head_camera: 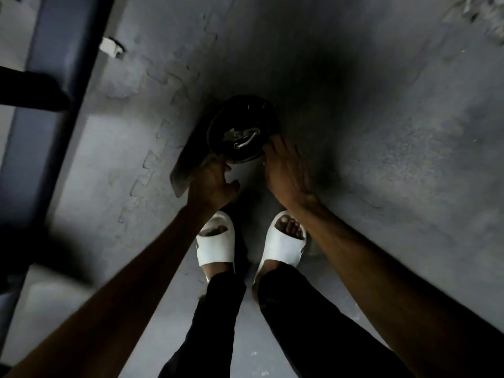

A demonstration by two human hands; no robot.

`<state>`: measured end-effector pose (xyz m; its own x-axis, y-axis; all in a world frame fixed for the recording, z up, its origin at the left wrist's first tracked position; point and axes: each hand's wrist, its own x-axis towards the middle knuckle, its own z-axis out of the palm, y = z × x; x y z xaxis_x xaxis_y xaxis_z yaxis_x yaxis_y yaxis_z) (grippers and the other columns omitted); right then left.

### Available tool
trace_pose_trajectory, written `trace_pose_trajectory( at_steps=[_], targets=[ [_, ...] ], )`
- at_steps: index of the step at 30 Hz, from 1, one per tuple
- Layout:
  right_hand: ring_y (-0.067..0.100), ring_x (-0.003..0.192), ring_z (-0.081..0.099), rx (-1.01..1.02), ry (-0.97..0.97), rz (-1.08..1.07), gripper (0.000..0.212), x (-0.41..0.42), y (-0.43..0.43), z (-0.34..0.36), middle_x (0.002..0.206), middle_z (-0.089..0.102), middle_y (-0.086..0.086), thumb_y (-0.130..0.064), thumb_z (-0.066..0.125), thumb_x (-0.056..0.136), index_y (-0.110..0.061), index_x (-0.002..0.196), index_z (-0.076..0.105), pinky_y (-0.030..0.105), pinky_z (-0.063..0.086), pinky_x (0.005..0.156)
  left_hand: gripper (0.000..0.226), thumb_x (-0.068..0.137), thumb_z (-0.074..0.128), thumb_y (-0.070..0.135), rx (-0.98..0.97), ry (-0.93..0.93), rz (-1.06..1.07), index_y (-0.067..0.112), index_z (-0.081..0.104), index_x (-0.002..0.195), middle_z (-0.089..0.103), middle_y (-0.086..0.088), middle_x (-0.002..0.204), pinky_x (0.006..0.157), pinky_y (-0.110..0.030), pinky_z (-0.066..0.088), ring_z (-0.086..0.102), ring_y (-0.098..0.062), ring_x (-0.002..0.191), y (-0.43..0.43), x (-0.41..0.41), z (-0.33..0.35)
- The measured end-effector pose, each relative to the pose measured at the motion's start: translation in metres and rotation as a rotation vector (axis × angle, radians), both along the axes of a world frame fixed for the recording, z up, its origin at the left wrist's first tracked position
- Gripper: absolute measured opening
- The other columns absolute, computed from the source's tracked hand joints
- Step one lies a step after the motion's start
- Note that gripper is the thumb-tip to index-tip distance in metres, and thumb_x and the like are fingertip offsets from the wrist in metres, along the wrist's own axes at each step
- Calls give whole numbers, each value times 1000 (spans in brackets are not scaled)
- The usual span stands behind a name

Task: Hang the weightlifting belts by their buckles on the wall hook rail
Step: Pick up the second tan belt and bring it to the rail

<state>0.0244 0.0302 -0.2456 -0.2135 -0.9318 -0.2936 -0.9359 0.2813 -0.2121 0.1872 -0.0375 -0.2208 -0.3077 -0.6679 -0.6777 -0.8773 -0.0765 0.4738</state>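
Observation:
A dark weightlifting belt (242, 115) lies coiled on the grey floor mat just ahead of my feet, with its silver buckle (245, 141) showing in the middle of the coil. A flat belt end (188, 162) sticks out to the left. My left hand (212, 184) grips that flat end at the coil's near left edge. My right hand (286, 170) rests on the coil's right side, fingers stretched over its rim. No wall hook rail is in view.
The floor is grey interlocking mat (381, 132). A dark metal frame of gym equipment (54, 77) runs along the left edge. My feet in white slides (218, 241) stand just behind the belt. The scene is dim.

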Motion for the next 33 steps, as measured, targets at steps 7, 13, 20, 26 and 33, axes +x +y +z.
trace_pose_trajectory(
  at_steps=[7, 13, 20, 26, 33],
  targets=[
    [33, 112, 59, 20, 127, 188, 38, -5, -3, -2, 130, 62, 6, -13, 50, 87, -21, 119, 69, 44, 48, 84, 46, 83, 75, 21, 9, -4, -29, 14, 58, 125, 65, -2, 113, 86, -34, 49, 63, -22, 99, 4, 0, 8],
    [36, 132, 47, 138, 112, 178, 29, 0, -24, 8, 137, 59, 6, -24, 58, 93, -20, 119, 70, 51, 40, 104, 46, 84, 75, 20, 44, 3, 2, 11, 58, 126, 56, 4, 106, 79, -24, 42, 56, -13, 95, 5, 9, 19],
    [30, 99, 63, -176, -462, -331, 10, 3, -54, 106, 91, 73, 8, -20, 73, 83, -12, 89, 71, 32, 46, 84, 35, 93, 51, 60, 259, 17, 194, 28, 67, 92, 72, -7, 109, 91, -38, 52, 66, -25, 103, -5, 5, 105],
    [11, 73, 55, -171, -922, -777, 16, -25, -91, 253, 78, 63, 1, -17, 67, 95, -8, 81, 67, 19, 38, 59, 32, 96, 60, 37, 192, 386, 520, 10, 65, 113, 70, -1, 90, 49, -10, 47, 67, 2, 60, -53, -41, 248],
    [22, 79, 70, -244, -1153, -1035, 27, -81, -106, 463, 95, 78, 18, -30, 72, 91, -4, 95, 75, 36, 58, 75, 32, 92, 68, 23, 217, 638, 596, -3, 68, 112, 77, -7, 89, 58, -21, 55, 73, -10, 72, -98, -108, 437]
  ],
)
